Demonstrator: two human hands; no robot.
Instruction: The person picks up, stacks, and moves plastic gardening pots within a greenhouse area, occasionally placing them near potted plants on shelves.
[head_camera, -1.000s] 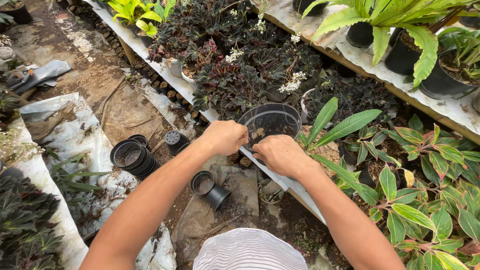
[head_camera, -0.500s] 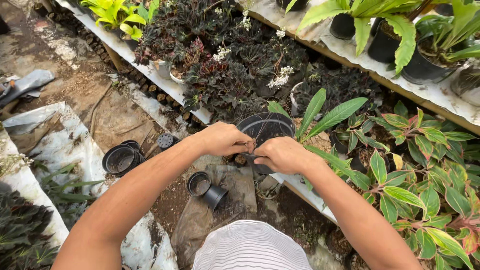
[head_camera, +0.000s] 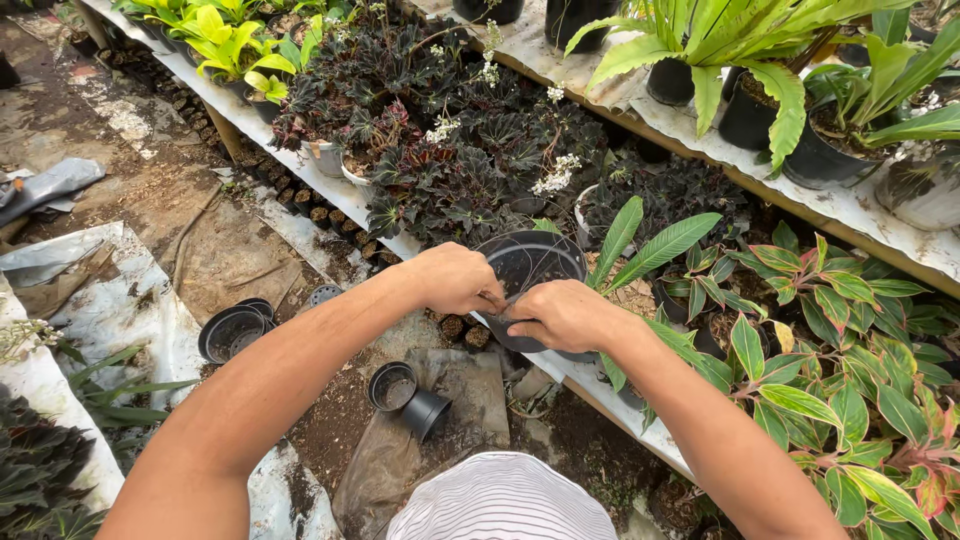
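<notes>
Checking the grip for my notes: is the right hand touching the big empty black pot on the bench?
Touching. The head view shows the right hand with fingers over the near rim of the black pot; no gap shows.

Plant nursery, outdoor growing area. Long low benches (head_camera: 860, 215) full of potted plants: dark-leaf begonias (head_camera: 450, 150), green-pink leafy plants (head_camera: 840, 350). Empty black plastic pots (head_camera: 232, 330) on muddy soil floor (head_camera: 170, 190), plastic sheets (head_camera: 90, 290) spread on ground.
</notes>
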